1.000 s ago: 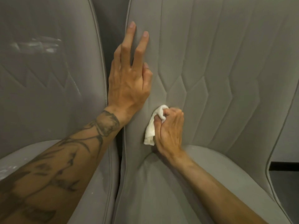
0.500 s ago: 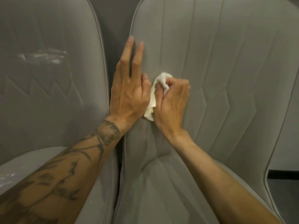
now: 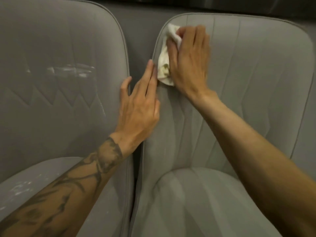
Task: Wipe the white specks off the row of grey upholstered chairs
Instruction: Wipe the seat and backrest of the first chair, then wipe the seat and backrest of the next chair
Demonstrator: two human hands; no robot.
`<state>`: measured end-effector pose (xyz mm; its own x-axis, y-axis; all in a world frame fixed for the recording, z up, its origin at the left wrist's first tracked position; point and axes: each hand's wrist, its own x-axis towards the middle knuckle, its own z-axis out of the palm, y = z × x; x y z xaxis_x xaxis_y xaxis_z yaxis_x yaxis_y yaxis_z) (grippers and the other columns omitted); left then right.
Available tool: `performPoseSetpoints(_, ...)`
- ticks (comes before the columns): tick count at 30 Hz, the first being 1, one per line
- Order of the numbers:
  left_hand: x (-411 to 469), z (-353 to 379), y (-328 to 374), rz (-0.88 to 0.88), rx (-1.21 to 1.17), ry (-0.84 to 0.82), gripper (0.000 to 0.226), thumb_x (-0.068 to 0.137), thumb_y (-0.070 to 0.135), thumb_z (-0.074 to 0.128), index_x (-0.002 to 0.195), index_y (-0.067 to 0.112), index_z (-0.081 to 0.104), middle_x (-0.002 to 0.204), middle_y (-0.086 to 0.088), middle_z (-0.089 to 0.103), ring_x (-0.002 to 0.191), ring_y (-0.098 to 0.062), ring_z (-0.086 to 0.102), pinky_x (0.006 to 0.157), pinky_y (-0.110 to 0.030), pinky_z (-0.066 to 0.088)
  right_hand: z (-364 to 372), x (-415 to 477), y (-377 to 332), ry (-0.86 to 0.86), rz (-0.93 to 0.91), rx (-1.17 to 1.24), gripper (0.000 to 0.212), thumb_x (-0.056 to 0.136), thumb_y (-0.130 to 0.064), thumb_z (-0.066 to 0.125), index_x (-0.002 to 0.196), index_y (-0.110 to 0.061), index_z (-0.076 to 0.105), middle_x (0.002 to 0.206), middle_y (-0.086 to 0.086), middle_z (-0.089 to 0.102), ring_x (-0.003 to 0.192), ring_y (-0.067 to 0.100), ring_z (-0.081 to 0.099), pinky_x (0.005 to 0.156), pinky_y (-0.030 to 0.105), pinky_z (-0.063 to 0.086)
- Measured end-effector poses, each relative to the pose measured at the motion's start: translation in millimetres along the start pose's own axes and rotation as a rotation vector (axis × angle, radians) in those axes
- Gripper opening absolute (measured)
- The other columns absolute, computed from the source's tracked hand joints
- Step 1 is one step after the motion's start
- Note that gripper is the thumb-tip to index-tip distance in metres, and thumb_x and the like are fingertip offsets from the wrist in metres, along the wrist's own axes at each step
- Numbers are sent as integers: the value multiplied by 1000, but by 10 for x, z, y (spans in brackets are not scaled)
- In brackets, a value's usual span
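1. Two grey upholstered chairs are in view, side by side: the left chair (image 3: 59, 108) and the right chair (image 3: 256, 82), with one narrow gap (image 3: 135, 170) between them.
2. One white cloth (image 3: 164, 69), crumpled, lies against the right chair's backrest at its upper left corner, just inside the piped edge.
3. The right hand (image 3: 189, 60) grips this cloth, with the fingers bent over its top and the palm pressing it onto the fabric.
4. The left hand (image 3: 138, 106) is open. Its fingers lie straight and close together along the left edge of the right chair's backrest, and the fingertips are just beside the cloth's lower end. The thumb touches the left chair's edge.
5. The left chair carries one white smear (image 3: 71, 71) across the middle of its backrest.
6. A scatter of white specks (image 3: 20, 187) dots the left chair's seat cushion, beside the tattooed forearm (image 3: 77, 185). They are too blurred to count.
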<state>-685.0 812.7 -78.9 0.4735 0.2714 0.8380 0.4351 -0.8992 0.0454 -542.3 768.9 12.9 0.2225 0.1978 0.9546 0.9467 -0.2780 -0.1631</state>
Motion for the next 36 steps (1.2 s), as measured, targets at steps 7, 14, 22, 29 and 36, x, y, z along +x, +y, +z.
performPoseSetpoints(7,-323,-43,-239,79,39,-88,63,105,26,42,161,0,29,169,-15,29,160,-28,19,130,-53,12,-58,-626,-204,-215,-124,12,27,99,-34,49,107,-10,59,105,12,55,94,28,51,81,40,40)
performPoseSetpoints(14,-678,-52,-235,74,76,-178,70,107,40,41,163,3,21,169,-10,30,159,-23,21,132,-50,7,67,-250,-210,-151,-107,-49,28,98,-37,46,105,-12,57,106,11,55,93,27,51,77,39,40)
performPoseSetpoints(22,-1296,-225,-130,58,-82,-205,47,100,20,48,141,-2,56,146,-16,59,152,-30,38,127,-54,25,-232,-1738,-356,-408,-45,105,16,97,-28,54,106,-14,54,101,9,51,90,27,47,79,42,42)
performPoseSetpoints(29,-1563,-394,-108,47,-56,-404,55,103,26,41,152,2,47,156,-11,51,154,-25,35,126,-52,28,-51,-522,-300,-195,-27,-23,25,99,-33,48,101,-9,55,102,14,54,89,31,51,75,43,44)
performPoseSetpoints(36,-1670,-507,-68,-15,-182,-457,52,104,21,47,155,6,44,159,-8,47,157,-22,29,131,-40,14,-217,-1611,-347,-324,19,92,21,99,-28,51,102,-8,55,99,13,52,89,31,50,76,42,43)
